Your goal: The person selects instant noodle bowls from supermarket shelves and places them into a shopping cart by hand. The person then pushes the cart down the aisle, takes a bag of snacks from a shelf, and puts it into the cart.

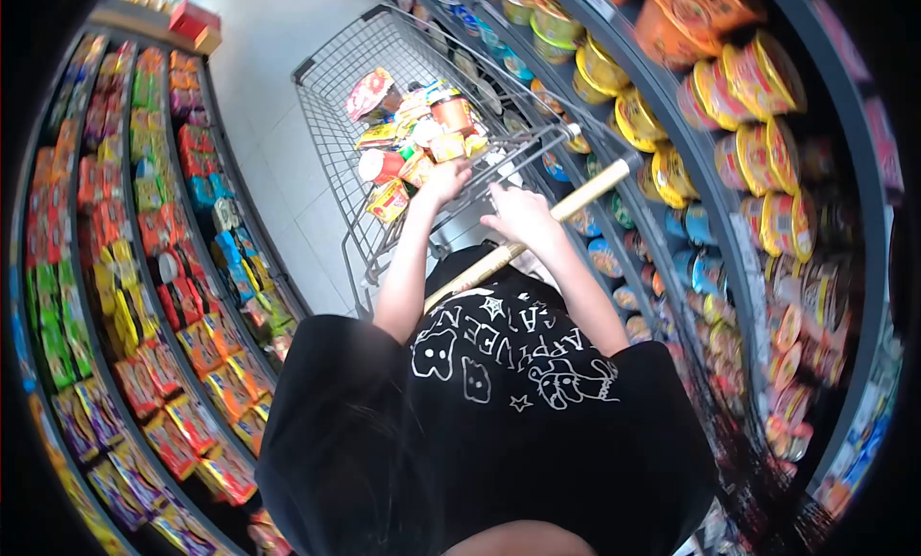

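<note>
A wire shopping cart (pixel 321 124) stands in front of me, with packaged foods heaped inside. My left hand (pixel 447 183) reaches over the near end of the cart, close beside the packages. Its fingers are partly bent and look apart, and I see nothing held in them. Past the pale cart handle (pixel 499 257) extends my right hand (pixel 520 214), fingers spread and holding nothing. Nearest the left hand are a red-and-yellow packet (pixel 389 201), a red cup with a white lid (pixel 381 165) and a brownish-orange tub (pixel 452 117).
On the left, a shelf (pixel 144 297) carries rows of bright snack packets. Close on the right rises a shelf of instant noodle cups (pixel 758 163). A grey tiled floor (pixel 254 38) stretches ahead, with a red box (pixel 195 21) at the far left.
</note>
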### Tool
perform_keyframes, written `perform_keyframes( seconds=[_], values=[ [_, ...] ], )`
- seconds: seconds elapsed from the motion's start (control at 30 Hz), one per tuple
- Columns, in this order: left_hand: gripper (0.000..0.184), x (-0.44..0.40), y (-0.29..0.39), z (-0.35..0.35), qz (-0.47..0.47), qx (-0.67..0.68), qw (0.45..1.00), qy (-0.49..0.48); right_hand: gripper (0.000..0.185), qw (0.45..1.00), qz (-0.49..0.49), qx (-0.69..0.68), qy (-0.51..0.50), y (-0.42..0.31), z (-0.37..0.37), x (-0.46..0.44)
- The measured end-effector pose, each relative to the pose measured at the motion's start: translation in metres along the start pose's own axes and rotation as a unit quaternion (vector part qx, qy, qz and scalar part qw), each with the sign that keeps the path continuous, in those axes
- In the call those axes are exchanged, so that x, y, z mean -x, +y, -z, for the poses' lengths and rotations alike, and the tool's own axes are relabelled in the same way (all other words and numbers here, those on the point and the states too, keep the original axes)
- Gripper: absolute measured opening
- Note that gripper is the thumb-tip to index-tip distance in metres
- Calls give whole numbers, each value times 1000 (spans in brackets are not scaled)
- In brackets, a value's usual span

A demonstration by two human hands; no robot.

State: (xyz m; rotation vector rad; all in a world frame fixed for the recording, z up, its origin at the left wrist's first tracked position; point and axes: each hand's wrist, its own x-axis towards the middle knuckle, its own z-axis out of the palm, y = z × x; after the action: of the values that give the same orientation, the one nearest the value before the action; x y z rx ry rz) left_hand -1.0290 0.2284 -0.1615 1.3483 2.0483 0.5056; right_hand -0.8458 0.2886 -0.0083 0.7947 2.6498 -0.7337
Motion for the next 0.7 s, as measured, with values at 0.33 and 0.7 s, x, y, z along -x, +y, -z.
perform_keyframes(
  seconds=[0.33,0.7],
  values=[
    [42,75,63,84,110,161,981,16,32,943,279,-133,127,-82,-6,-149],
    [53,45,-30,61,178,98,979,10,38,803,-1,-426,-416,-73,-63,-215]
  ],
)
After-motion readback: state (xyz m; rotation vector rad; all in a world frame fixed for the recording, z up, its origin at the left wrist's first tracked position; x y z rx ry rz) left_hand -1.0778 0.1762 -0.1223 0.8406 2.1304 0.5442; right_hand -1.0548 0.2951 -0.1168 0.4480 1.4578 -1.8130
